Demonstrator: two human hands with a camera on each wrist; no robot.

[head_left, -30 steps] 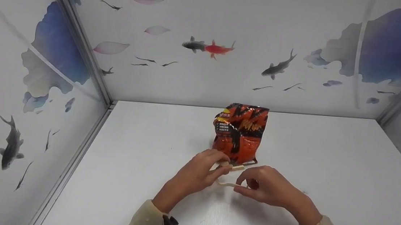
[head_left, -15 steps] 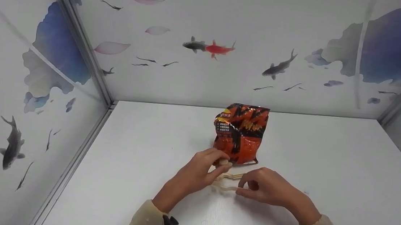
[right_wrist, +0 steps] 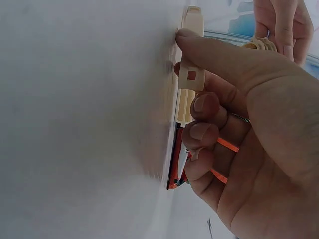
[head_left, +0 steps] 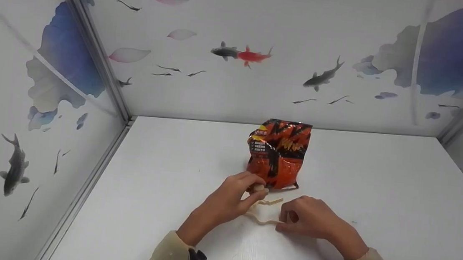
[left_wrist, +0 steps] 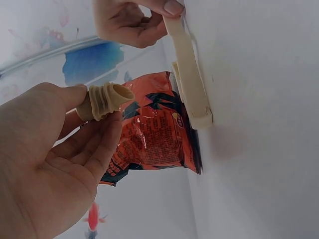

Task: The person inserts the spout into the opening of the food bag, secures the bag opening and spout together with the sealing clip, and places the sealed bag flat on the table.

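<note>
Between thumb and fingers my left hand (head_left: pixel 227 199) holds a beige ribbed tube (left_wrist: pixel 103 102) with a slanted open end. My right hand (head_left: pixel 314 219) pinches a long, curved beige strip (head_left: pixel 263 222) just above the table; in the right wrist view a small square hole shows near one end of the strip (right_wrist: pixel 192 82). Behind it lies a second narrow beige piece (head_left: pixel 274 201), partly hidden by the strip in the left wrist view. The left fingers are close in front of a red and black bag (head_left: pixel 280 168), and whether they touch it I cannot tell.
The bag stands near the middle of a white table (head_left: pixel 170 154). A white back wall (head_left: pixel 259 94) with printed fish and petals rises behind the table, and metal-edged panels close off both sides. A tiny speck lies to the right of my right hand.
My right hand has shifted slightly right and towards me with the strip, widening the gap to the narrow piece behind. The left hand has barely moved.
</note>
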